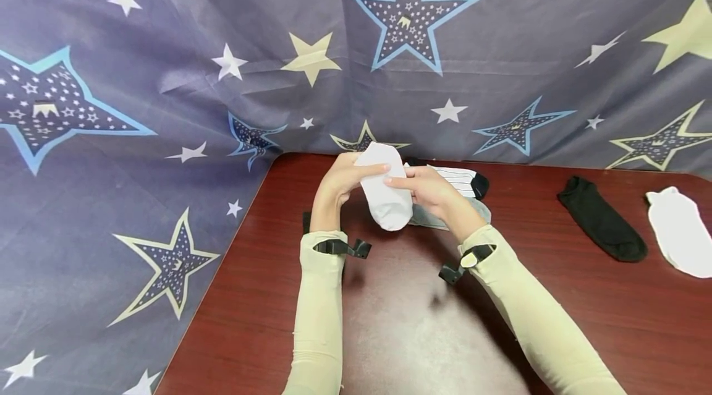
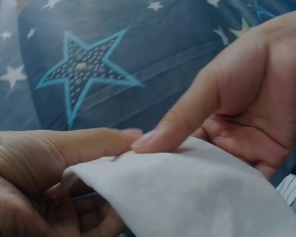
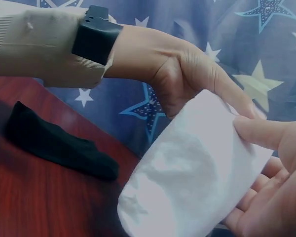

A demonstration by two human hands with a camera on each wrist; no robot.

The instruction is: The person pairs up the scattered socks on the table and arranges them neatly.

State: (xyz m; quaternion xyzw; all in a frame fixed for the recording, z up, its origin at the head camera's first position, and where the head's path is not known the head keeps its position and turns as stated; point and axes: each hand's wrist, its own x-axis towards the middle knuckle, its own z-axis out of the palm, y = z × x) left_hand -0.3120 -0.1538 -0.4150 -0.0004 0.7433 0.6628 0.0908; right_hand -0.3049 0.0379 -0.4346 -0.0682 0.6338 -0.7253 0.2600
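Observation:
A white ankle sock is held up over the table between both hands, its rounded end hanging toward the person. My left hand grips its left edge with the thumb lying across the front. From the other side my right hand pinches the sock, thumb on the front and fingers behind. In the left wrist view the two thumbs nearly meet at the sock's upper edge. The right wrist view shows the white fabric slightly wrinkled; fingers behind it are partly hidden.
Behind the right hand lie a white striped sock with a black toe and a grey sock. A black sock and another white sock lie at the right. Near the left wrist is a dark sock. A star-patterned cloth hangs behind.

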